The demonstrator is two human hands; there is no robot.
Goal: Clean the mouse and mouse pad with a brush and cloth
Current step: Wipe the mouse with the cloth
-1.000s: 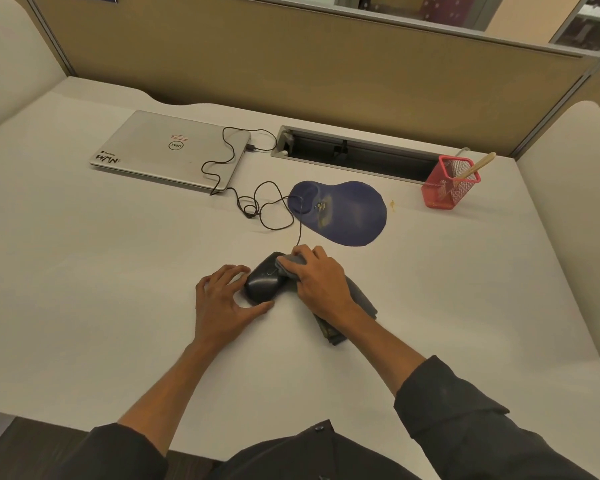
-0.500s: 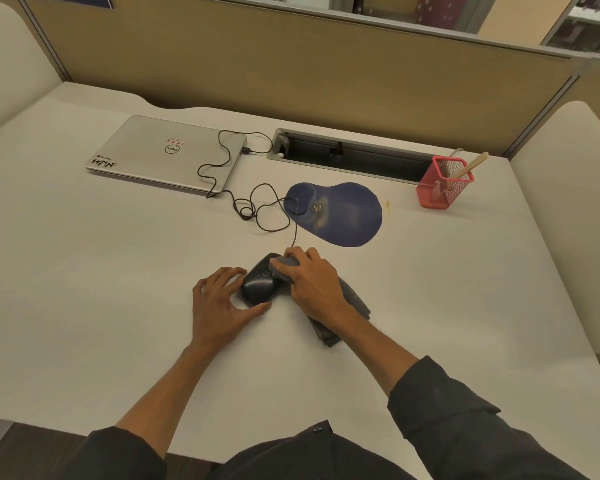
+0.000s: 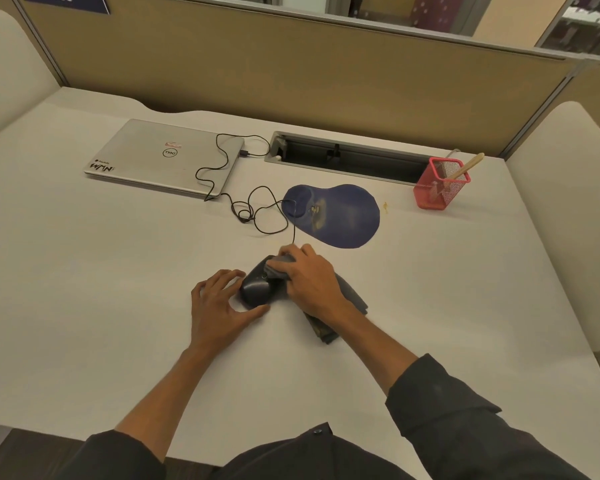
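Tan cubicle partitions wall off the far side of a pale desk, with a blue sign at the top left corner whose cut-off digits cannot be read surely. At the far left lies a closed silver laptop bearing a round "DELL" logo, a small red-striped sticker and a corner sticker with bold letters seen upside down. A black cable runs from its right edge, loops over the desk and leads to the dark mouse near the middle. Beyond the mouse lies the blue mouse pad, marked with yellowish stains and well apart from it. At the far right a red mesh holder contains a wooden-handled brush.

The left hand steadies the mouse, its thumb and fingers curved round the near left side. The right hand presses a bunched grey cloth onto the top of the mouse, fingers curled over the fabric. The remaining folded cloth trails under that wrist toward the near right.
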